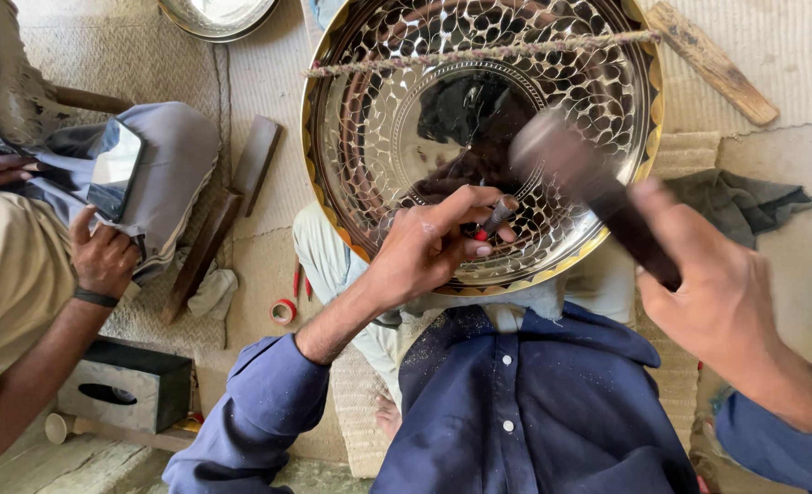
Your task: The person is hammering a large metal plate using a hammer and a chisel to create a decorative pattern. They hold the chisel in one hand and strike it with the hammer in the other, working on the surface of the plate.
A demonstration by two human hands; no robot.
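Here, the left hand point(424, 249) pinched a punch point(497, 218) against the patterned tray point(406, 119) resting on the lap. Just right of it, the right hand point(717, 293) clenched a hammer point(598, 187), its head blurred, apparently above the punch.

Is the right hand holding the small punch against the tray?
No, the left hand holds the punch on the tray; the right hand grips a hammer.

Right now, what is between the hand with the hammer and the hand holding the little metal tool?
In the head view, the shiny patterned metal tray spans the gap between the right hand, swinging the blurred hammer, and the left hand holding the punch.
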